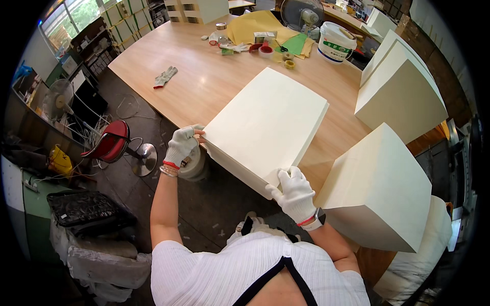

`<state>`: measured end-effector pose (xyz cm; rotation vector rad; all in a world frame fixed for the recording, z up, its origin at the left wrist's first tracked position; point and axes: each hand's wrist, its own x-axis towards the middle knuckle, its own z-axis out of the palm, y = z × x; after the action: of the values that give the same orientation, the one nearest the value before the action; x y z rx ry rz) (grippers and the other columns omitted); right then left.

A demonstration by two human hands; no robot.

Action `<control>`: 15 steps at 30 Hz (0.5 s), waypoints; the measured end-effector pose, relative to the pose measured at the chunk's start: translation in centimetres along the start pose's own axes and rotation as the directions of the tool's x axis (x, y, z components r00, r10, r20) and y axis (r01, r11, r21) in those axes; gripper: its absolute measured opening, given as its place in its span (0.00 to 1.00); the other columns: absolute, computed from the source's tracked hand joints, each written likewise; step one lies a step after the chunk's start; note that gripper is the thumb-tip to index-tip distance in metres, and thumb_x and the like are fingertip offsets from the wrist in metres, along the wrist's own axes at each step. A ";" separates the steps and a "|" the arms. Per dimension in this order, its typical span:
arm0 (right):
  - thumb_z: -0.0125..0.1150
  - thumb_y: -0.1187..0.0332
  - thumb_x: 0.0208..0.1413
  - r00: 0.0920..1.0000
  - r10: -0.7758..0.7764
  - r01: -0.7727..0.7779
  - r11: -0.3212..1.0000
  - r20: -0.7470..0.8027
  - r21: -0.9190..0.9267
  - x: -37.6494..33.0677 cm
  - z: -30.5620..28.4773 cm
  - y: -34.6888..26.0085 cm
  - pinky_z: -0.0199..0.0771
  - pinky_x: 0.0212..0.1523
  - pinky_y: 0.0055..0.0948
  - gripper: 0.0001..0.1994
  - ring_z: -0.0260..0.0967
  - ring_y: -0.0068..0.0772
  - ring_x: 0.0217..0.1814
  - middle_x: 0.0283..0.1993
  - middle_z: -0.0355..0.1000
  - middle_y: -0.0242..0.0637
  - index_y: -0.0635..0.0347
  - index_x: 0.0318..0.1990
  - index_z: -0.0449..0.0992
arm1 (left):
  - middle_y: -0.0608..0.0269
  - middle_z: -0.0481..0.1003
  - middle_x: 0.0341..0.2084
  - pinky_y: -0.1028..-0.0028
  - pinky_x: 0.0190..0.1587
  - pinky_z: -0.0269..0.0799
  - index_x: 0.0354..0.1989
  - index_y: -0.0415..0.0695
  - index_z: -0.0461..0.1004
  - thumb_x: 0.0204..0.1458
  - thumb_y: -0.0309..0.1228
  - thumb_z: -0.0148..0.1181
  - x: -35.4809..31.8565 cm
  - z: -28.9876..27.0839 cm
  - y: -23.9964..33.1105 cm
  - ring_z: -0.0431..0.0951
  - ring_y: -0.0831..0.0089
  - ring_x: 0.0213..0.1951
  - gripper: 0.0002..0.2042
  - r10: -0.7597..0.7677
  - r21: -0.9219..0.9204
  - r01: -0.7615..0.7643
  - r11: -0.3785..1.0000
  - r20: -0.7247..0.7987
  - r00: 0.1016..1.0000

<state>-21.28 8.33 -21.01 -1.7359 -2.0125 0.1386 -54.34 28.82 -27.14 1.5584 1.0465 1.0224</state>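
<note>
At the centre of the frame a large cream flat box [265, 127] lies on the wooden worktop [204, 76], overhanging its near edge. The gloved left hand [181, 145] grips its left corner; the gloved right hand [295, 196] clasps its near corner.

Red stool [113, 141] on floor; white bucket [335, 43], lone glove [165, 77] on wooden table [214, 81].

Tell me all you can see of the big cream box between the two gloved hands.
The cream box is a flat, wide rectangular block with plain matte faces, like paper-covered board. It lies tilted across the near edge of the wooden table, its near corner overhanging. The left hand, in a white glove, grips its left corner; the right hand holds the near corner. No marks or open flaps show.
</note>
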 end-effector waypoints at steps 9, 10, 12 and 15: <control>0.71 0.55 0.49 0.996 -0.050 0.043 0.995 -0.080 -0.095 -0.2 1.0 -0.2 0.78 0.32 0.41 0.20 0.74 0.46 0.38 0.42 0.70 0.43 0.60 0.43 0.75 | 0.56 0.80 0.40 0.75 0.47 0.80 0.36 0.31 0.79 0.49 0.12 0.54 -0.2 -0.1 0.4 0.80 0.72 0.41 0.09 0.017 0.078 -0.016 0.997 -0.013 1.000; 0.71 0.55 0.49 0.995 -0.051 0.042 0.994 -0.083 -0.097 -0.2 1.1 -0.2 0.78 0.31 0.41 0.20 0.74 0.46 0.37 0.42 0.70 0.43 0.60 0.43 0.75 | 0.57 0.80 0.39 0.76 0.46 0.79 0.37 0.31 0.79 0.49 0.12 0.55 -0.3 0.0 0.7 0.80 0.73 0.41 0.09 0.022 0.055 -0.021 0.998 -0.013 1.000; 0.71 0.55 0.48 0.995 -0.050 0.041 0.994 -0.091 -0.101 -0.3 1.2 -0.1 0.78 0.31 0.40 0.21 0.75 0.46 0.37 0.42 0.70 0.43 0.60 0.43 0.75 | 0.58 0.80 0.38 0.76 0.44 0.78 0.37 0.32 0.79 0.49 0.13 0.57 -0.4 0.2 0.8 0.79 0.73 0.40 0.09 0.013 0.018 -0.012 1.000 -0.016 1.000; 0.70 0.55 0.49 0.998 -0.025 0.020 0.994 -0.051 -0.109 -0.3 1.0 -0.3 0.78 0.32 0.40 0.20 0.74 0.45 0.38 0.42 0.70 0.43 0.60 0.44 0.76 | 0.57 0.80 0.39 0.75 0.45 0.76 0.42 0.33 0.79 0.51 0.18 0.61 -0.4 0.2 1.8 0.78 0.74 0.41 0.10 -0.080 0.118 0.081 0.990 -0.014 0.997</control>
<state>-21.95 8.18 -21.84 -1.7627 -2.0350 -0.0233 -53.97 28.02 -25.46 1.5945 1.1855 0.9273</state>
